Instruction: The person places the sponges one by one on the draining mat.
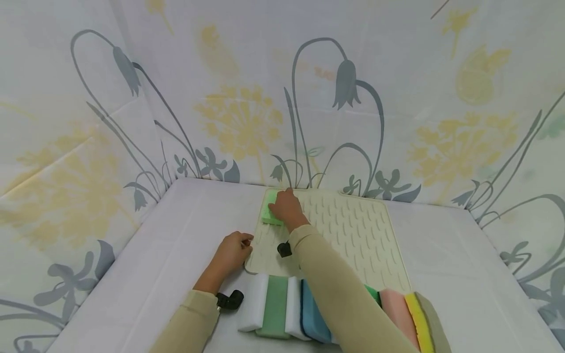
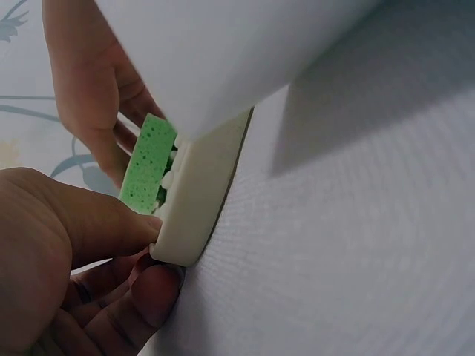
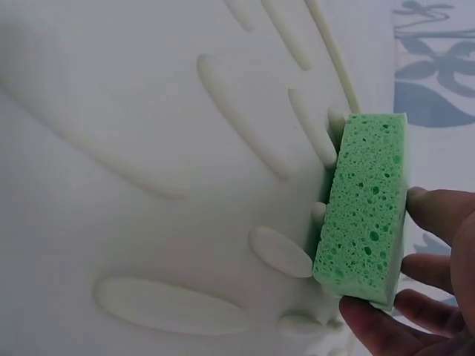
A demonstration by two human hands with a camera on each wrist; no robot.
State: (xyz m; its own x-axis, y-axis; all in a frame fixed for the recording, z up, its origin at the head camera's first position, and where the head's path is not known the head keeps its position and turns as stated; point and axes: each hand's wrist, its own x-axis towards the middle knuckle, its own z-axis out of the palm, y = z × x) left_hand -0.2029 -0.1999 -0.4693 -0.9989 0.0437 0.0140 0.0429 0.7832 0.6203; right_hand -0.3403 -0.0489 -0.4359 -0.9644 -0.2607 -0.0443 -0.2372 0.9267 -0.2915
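A light green sponge (image 1: pixel 271 211) lies at the far left corner of a cream ridged mat (image 1: pixel 353 235). My right hand (image 1: pixel 289 208) holds the sponge, its fingertips against the top and one end in the right wrist view. That view shows the pored long side of the sponge (image 3: pixel 364 208) resting over the raised ridges. At the mat's left edge, my left hand (image 1: pixel 231 252) pinches the rim. In the left wrist view the thumb is on top of the mat edge (image 2: pixel 197 196) and curled fingers are below it.
Along the mat's near edge stands a row of sponges: white (image 1: pixel 253 304), green (image 1: pixel 275 309), blue (image 1: pixel 315 314), pink (image 1: pixel 398 311) and yellow-grey (image 1: pixel 425 321). The right forearm hides part of the row. A flower-printed cloth (image 1: pixel 247 59) rises behind the white table surface (image 1: pixel 176 235).
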